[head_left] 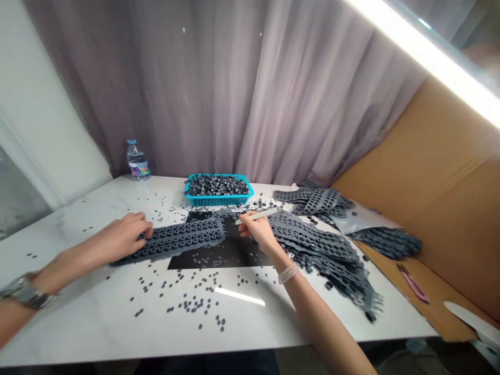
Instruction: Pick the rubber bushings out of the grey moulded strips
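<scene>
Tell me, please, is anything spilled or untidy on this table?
Yes. Many small dark pieces lie scattered loose over the white table, outside the blue basket that holds others. At the right, rubber sheets lie in an untidy heap that reaches the table's edge.

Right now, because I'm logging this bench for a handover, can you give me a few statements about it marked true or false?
1. The right hand holds a slim white stick. True.
2. The left hand is lifted clear of the rubber sheet. False: it rests on the sheet's left end.
3. The blue basket is empty. False: it is heaped with small dark rings.
4. A water bottle stands at the far left of the table. True.
5. A pink cutter lies on the cardboard at the right. True.
</scene>
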A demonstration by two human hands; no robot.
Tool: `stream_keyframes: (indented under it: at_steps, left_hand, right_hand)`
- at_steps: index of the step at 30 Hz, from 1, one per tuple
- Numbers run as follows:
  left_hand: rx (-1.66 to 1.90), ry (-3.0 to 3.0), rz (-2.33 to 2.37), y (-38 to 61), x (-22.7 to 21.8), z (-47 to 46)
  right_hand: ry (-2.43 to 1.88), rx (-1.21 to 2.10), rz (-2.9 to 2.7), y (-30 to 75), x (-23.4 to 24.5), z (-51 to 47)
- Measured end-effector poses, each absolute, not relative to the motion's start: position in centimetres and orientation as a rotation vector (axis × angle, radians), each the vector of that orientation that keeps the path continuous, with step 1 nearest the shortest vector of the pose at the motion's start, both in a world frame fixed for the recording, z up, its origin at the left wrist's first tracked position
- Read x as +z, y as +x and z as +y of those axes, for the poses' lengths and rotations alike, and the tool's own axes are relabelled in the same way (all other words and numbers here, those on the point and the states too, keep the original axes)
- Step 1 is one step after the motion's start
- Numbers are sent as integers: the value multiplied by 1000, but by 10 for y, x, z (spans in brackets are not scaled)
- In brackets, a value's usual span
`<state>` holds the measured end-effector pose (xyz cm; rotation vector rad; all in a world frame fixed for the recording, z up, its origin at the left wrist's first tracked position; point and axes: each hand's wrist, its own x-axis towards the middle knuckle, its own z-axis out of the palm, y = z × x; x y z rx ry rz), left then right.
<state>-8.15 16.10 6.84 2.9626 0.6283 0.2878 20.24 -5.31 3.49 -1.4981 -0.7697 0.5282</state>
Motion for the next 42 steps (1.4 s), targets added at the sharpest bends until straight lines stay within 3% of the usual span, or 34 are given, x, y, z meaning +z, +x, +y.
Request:
stream_keyframes:
  at_steps: [10, 22, 42]
  left_hand:
    - [188, 2749, 207, 51, 28, 97]
    - [131, 2770, 160, 60, 14, 97]
    - [253, 2661, 390, 65, 31, 86]
  right_hand:
    - [-1537, 667, -895, 193, -9, -36]
    - [-1616, 692, -944, 189, 0, -41]
    - [-2088, 341, -1182, 166, 34, -36]
